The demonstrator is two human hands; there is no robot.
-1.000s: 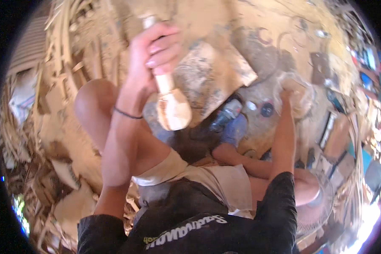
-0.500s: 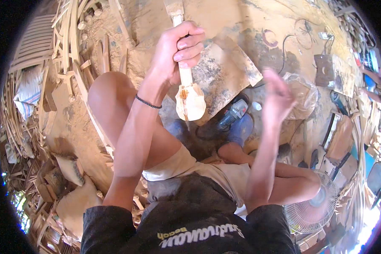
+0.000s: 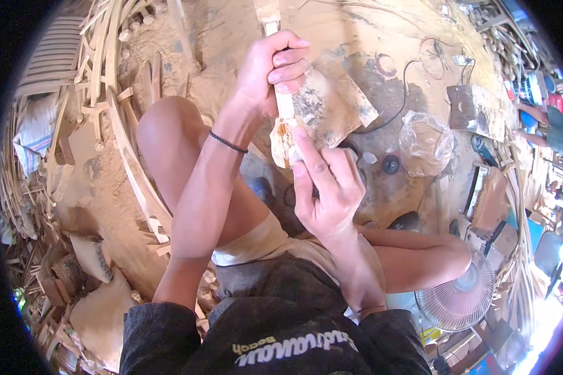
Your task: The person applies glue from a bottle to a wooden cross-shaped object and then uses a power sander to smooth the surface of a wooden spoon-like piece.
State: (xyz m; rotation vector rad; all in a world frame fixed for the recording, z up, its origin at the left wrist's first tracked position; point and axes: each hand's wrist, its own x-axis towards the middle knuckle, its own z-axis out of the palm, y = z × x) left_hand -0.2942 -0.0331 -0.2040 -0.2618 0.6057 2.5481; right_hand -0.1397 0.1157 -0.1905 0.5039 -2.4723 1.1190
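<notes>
A long pale carved wooden piece [image 3: 284, 103] runs up from the middle of the view, with a rounded, faceted lower end bearing a brownish streak. My left hand [image 3: 272, 72] wraps its fingers round the narrow shaft, and the upper end reaches the top edge of the picture. Against the rounded end rests my right hand [image 3: 331, 187], its index finger stretched along the face and the thumb tip near the lower edge. Its other fingers are partly bent, and nothing is gripped between them.
A stained sheet [image 3: 316, 103] lies on the dusty floor beyond my hands. To its right are a clear plastic bag [image 3: 426, 144] and a small black disc [image 3: 391, 164]. A caged fan [image 3: 460, 290] stands by my right knee. Wooden strips [image 3: 134, 169] pile up on the left. Another person [image 3: 560, 128] is at far right.
My right hand has swung in from the right and now touches the rounded end of the wooden piece. The left hand keeps its hold, shifted slightly right. The power tool is now mostly hidden.
</notes>
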